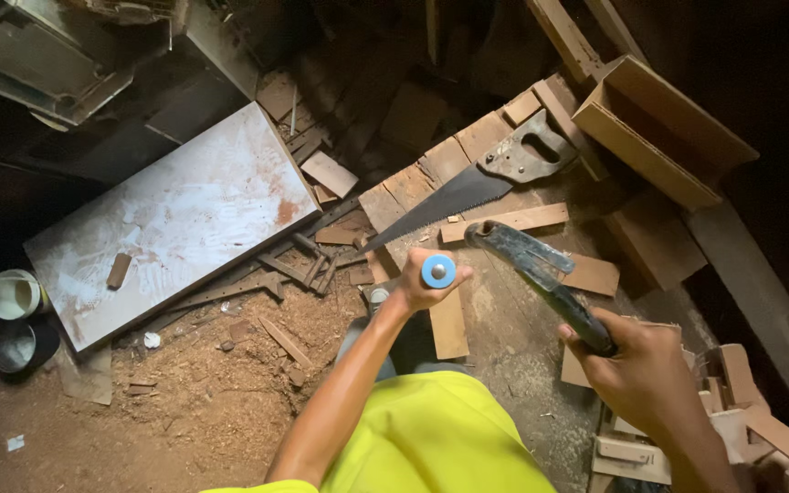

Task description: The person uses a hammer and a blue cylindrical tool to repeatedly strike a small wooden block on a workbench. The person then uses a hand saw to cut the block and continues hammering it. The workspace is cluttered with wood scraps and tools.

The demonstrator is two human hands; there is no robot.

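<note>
The left hand (426, 281) was closed in a fist around a small object with a round blue cap (438, 271), the cap face turned up toward the camera with a pale dot at its centre; what lay below the cap was hidden by the fingers. The right hand (636, 370) gripped the dark handle of a hammer (536, 269), fingers wrapped fully around it, the worn head raised just to the right of the left fingers and slightly above them.

Just beyond the left fingers lay a handsaw (468, 189), its toothed blade pointing toward the fist and its grey handle farther off. Under the hammer head a pale wooden strip (513, 219) rested on the dusty work surface (504, 338), and another short board (449, 321) lay just below the left fingers.

Farther from the right fingers, toward the upper right, stood an open cardboard box (659, 128), brown and plain. Well to the left of the left fingers a white, stained rectangular panel (175, 219) lay flat, with sawdust (230, 383) and wood scraps around it, and a white tub (13, 294) at the far edge.
</note>
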